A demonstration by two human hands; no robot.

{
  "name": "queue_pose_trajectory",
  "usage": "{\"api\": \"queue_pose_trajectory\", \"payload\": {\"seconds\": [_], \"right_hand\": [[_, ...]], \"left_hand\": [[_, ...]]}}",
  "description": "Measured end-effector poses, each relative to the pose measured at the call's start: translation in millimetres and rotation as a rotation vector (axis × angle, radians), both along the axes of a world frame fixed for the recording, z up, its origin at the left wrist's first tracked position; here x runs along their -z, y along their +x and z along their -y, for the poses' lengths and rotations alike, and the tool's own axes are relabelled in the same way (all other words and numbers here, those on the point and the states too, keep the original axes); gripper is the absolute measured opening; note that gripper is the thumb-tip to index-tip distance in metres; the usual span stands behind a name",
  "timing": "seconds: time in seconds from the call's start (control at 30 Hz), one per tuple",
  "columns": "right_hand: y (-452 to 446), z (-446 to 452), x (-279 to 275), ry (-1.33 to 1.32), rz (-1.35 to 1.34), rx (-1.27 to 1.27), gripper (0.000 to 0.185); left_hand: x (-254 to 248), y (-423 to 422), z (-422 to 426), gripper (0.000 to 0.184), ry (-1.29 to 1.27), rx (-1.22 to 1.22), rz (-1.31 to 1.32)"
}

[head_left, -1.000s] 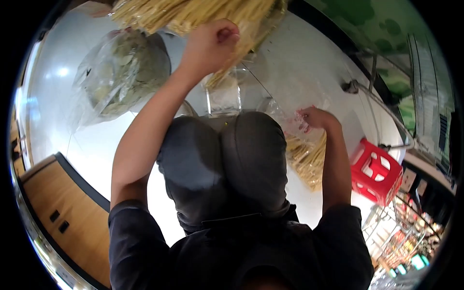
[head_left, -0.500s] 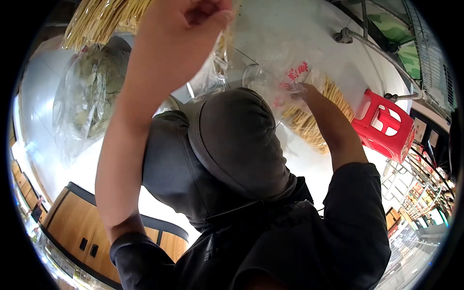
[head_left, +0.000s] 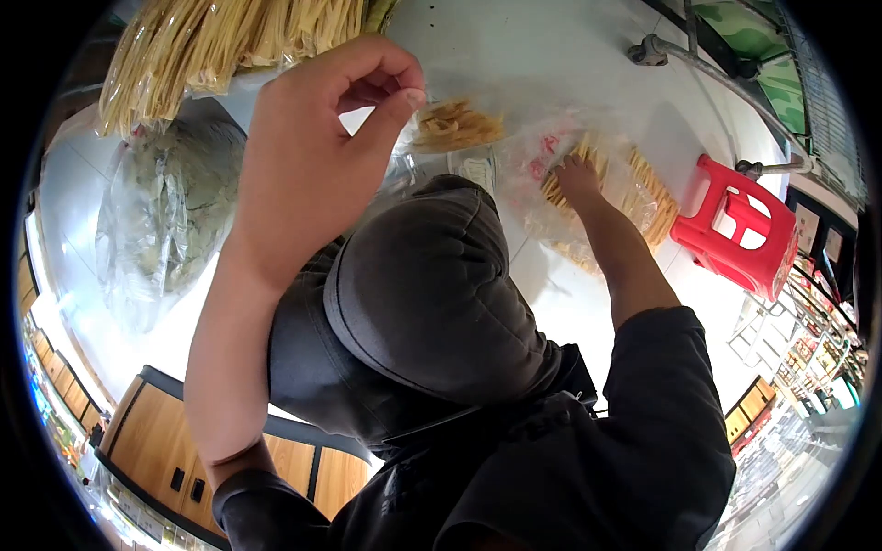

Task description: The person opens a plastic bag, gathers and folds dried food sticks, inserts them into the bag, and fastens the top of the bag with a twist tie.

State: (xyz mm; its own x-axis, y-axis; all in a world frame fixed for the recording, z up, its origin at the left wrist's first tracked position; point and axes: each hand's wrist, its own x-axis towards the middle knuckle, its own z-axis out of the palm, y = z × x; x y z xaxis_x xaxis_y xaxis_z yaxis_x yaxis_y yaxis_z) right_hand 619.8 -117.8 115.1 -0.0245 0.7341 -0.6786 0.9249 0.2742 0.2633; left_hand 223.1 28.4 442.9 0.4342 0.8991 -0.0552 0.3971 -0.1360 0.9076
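Note:
My left hand (head_left: 322,138) is raised at the upper middle, thumb and index finger pinched together. They seem to grip the edge of a clear plastic bag (head_left: 455,127) with yellowish dried strips inside; the pinch point is small. Lower on the right, my right hand (head_left: 579,179) has its fingers closed over yellow dried sticks (head_left: 555,191), which look like dried bean curd sticks. Around them lies a clear bag with red printing (head_left: 549,144). More of the sticks sit beside my wrist. The fingertips are partly hidden among the sticks.
A big bundle of wrapped yellow sticks (head_left: 230,41) is at the upper left, above a clear bag of greyish-green dried goods (head_left: 175,197). A red plastic stool (head_left: 740,225) stands to the right, near a metal cart frame (head_left: 707,73). My bent knees (head_left: 423,275) fill the centre.
My left hand has come down and nearer, and the bag of yellowish strips now shows beside it. My right hand has shifted from the bag's plastic onto the sticks, which now lie in separate groups.

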Motion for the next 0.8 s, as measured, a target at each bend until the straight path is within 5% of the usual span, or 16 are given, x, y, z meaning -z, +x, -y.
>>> {"api": "queue_pose_trajectory", "payload": {"seconds": [0.13, 0.2, 0.37, 0.63, 0.73, 0.8], "right_hand": [[37, 12, 47, 0.063, 0.003, -0.051, 0.035], [38, 0, 46, -0.098, 0.21, -0.211, 0.039], [41, -26, 29, -0.265, 0.154, -0.191, 0.037], [82, -17, 68, -0.145, -0.023, -0.217, 0.025], [72, -31, 64, -0.144, 0.078, -0.06, 0.033], [57, -49, 16, -0.183, 0.066, -0.174, 0.032]], "left_hand": [[5, 0, -1, 0.007, 0.06, 0.024, -0.094], [6, -3, -2, 0.007, 0.037, 0.012, -0.137], [14, -7, -7, 0.01, 0.017, 0.028, -0.061], [23, -12, -12, 0.013, -0.036, 0.06, 0.03], [16, -5, -11, 0.011, 0.0, 0.07, -0.053], [15, -4, -11, 0.011, 0.0, 0.091, -0.041]]}}
